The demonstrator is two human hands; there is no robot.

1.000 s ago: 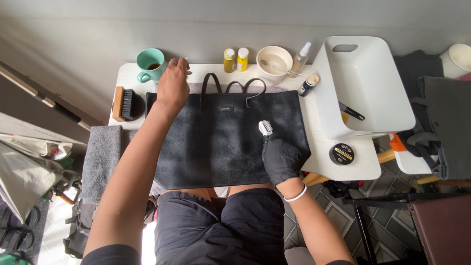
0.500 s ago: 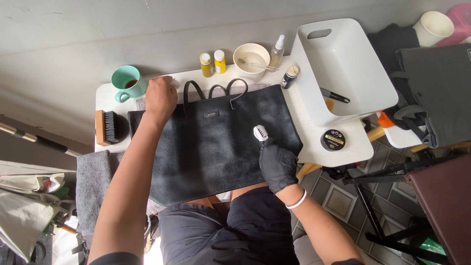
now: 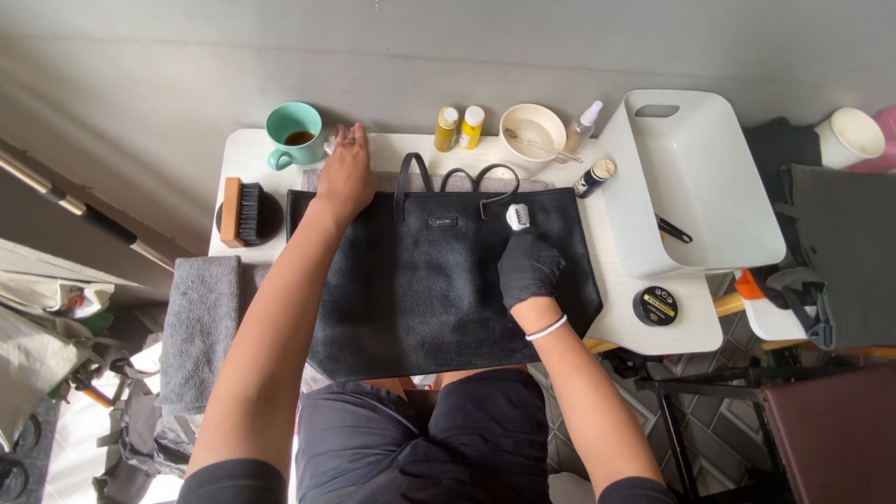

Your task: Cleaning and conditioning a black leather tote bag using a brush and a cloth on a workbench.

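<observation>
White table (image 3: 252, 154) holds one black bag (image 3: 439, 280), two yellow bottles (image 3: 459, 127); left hand (image 3: 345, 173) flat, gloved right hand (image 3: 528, 266) fingers grasping one applicator (image 3: 517, 217).

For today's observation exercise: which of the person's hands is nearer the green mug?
Left. The left hand lies just right of the green mug; the gloved right hand is farther right, mid-bag.

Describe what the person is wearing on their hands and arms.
The left hand is bare, with what may be a ring on one finger. The right hand wears a black glove, with a thin white bracelet at the wrist. Both forearms are uncovered; short black sleeves show at the upper arms.
</observation>
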